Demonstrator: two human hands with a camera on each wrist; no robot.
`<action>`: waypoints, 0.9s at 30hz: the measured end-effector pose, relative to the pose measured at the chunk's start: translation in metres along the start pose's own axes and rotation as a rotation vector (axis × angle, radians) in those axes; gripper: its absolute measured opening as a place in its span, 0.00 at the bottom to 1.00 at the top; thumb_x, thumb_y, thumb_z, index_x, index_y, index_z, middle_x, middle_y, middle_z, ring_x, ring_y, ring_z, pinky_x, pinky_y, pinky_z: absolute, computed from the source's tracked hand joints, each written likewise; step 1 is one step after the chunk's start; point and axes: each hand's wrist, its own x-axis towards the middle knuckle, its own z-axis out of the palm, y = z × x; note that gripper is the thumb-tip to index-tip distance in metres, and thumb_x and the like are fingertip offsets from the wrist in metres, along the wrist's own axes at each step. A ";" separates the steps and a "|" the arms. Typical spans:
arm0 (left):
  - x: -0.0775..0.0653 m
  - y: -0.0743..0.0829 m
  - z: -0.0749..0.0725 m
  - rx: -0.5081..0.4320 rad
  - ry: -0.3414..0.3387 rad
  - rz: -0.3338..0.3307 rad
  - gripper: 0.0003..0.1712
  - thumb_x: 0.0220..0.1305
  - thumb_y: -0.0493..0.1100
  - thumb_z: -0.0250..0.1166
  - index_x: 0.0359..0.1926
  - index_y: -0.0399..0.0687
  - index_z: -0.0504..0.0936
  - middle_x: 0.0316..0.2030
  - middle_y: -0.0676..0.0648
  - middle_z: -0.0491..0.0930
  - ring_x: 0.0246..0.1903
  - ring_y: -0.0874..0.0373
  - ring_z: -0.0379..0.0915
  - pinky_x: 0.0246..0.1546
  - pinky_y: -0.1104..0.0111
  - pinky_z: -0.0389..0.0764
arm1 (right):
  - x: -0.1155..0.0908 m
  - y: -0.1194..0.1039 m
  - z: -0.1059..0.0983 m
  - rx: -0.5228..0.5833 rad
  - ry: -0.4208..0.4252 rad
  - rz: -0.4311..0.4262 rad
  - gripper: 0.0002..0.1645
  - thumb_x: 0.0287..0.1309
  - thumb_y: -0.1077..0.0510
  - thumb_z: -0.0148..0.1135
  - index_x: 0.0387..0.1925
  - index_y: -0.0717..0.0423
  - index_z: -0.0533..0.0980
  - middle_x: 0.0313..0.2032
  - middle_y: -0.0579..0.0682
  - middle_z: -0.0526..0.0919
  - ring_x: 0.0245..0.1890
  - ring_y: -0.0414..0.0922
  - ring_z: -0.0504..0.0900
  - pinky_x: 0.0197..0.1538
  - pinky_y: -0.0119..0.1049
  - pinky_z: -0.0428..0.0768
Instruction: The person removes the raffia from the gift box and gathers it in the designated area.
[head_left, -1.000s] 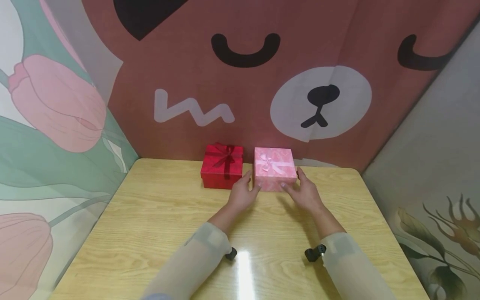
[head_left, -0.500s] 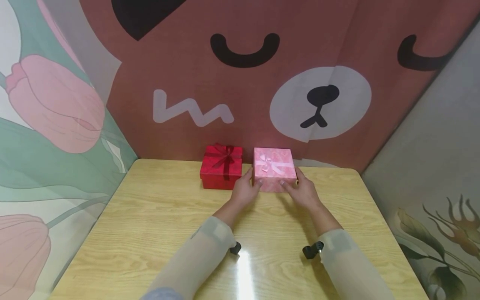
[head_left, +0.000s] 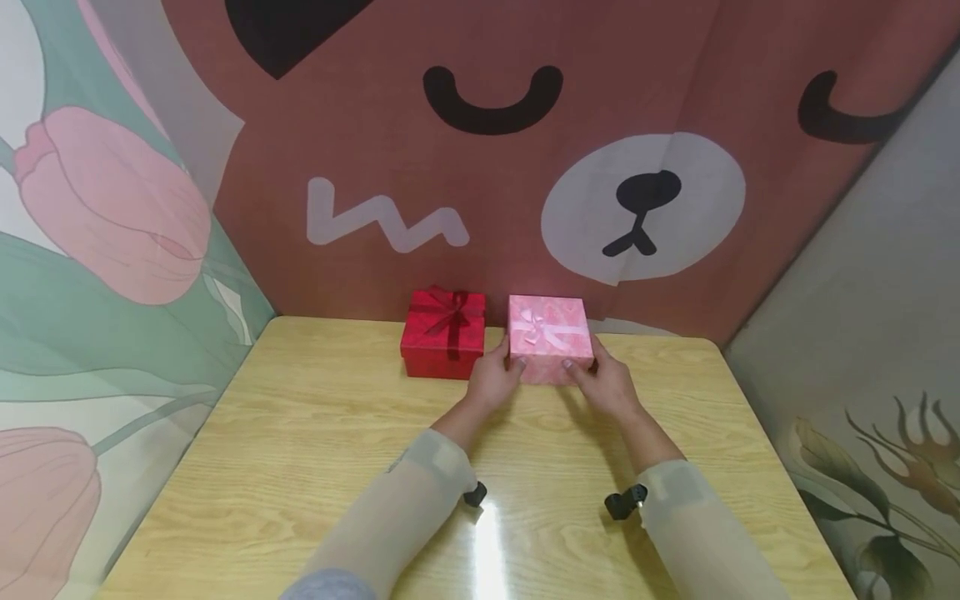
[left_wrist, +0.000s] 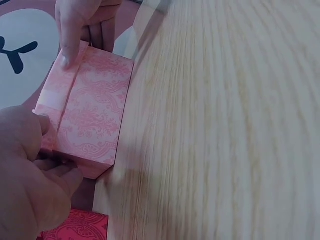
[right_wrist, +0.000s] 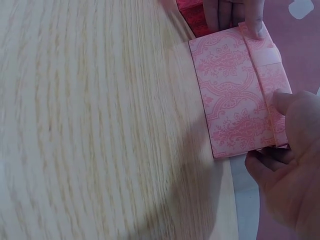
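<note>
A pink patterned gift box [head_left: 551, 321] with a pale ribbon bow stands at the far edge of the table. Its lid [right_wrist: 274, 77] sits on it, overhanging the body slightly. My left hand [head_left: 492, 382] grips the box's left front corner, thumb on the lid's front face and fingers along the side by the lid's rim. At the right front corner my right hand [head_left: 609, 387] holds it the same way, its fingers [right_wrist: 265, 167] curled at the side. In the left wrist view both thumbs press on the lid band of the pink box [left_wrist: 92, 110].
A red gift box [head_left: 444, 329] with a dark red ribbon stands close to the left of the pink one, just beside my left hand. Behind the wooden table [head_left: 315, 433] hangs a brown bear-print backdrop [head_left: 510, 208].
Over the last second my left hand has shifted slightly right and both hands have closed in on the pink box's front corners. Neither box has visibly moved.
</note>
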 end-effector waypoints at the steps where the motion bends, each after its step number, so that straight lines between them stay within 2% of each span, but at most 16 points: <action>1: 0.000 0.001 0.000 0.002 0.005 0.003 0.35 0.76 0.52 0.62 0.75 0.39 0.68 0.66 0.39 0.77 0.64 0.46 0.76 0.65 0.56 0.76 | 0.000 0.000 0.000 -0.004 0.005 -0.005 0.50 0.71 0.35 0.61 0.82 0.53 0.54 0.59 0.69 0.81 0.58 0.63 0.81 0.60 0.58 0.80; 4: 0.000 0.002 0.000 0.004 0.013 0.005 0.35 0.76 0.52 0.61 0.75 0.39 0.68 0.64 0.38 0.78 0.62 0.45 0.77 0.64 0.55 0.77 | 0.001 0.000 0.001 -0.007 0.018 -0.018 0.50 0.71 0.36 0.61 0.82 0.53 0.55 0.54 0.68 0.83 0.55 0.62 0.83 0.57 0.58 0.81; 13: -0.001 0.000 0.001 0.007 0.015 0.006 0.34 0.76 0.52 0.62 0.75 0.40 0.68 0.63 0.37 0.79 0.61 0.44 0.78 0.63 0.54 0.78 | 0.000 -0.001 0.001 -0.009 0.017 0.010 0.50 0.71 0.37 0.62 0.81 0.54 0.55 0.59 0.70 0.81 0.59 0.62 0.82 0.60 0.57 0.81; 27: -0.012 -0.003 -0.004 -0.041 0.004 -0.009 0.35 0.75 0.52 0.63 0.76 0.43 0.68 0.64 0.39 0.78 0.64 0.45 0.76 0.64 0.53 0.77 | -0.012 -0.004 0.001 0.010 0.001 0.029 0.51 0.70 0.37 0.63 0.81 0.55 0.55 0.61 0.70 0.79 0.60 0.63 0.81 0.60 0.56 0.81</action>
